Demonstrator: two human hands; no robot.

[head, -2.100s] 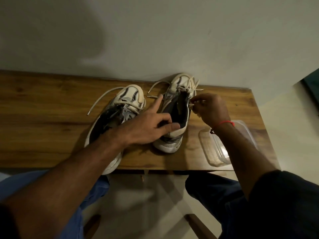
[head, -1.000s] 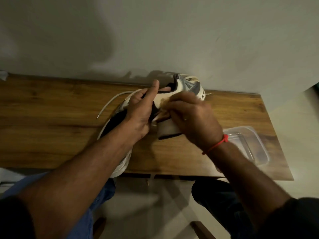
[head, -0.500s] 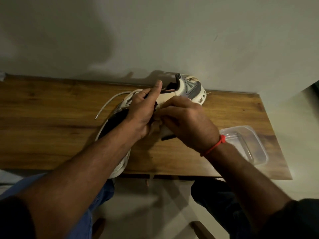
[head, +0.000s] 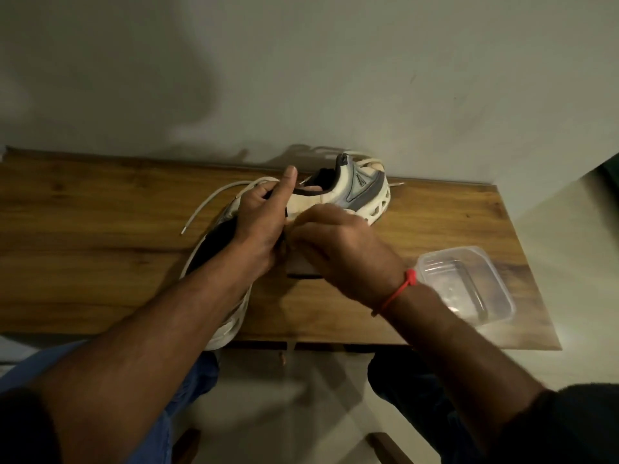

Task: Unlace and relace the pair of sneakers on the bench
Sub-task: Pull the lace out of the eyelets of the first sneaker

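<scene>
The bench lies open to the left of the flat sneaker, apart from a loose lace trailing across it. On the right, a clear plastic container takes up the near corner. The wall closes off the far edge just behind the tipped sneaker.

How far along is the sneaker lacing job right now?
Early, it seems. Done: the lace of the sneaker lying flat trails loose across the bench, so it looks at least partly unlaced. In hand: the left hand and right hand grip the tilted sneaker, which still shows laces near its toe. Left: finishing unlacing and relacing both.
</scene>
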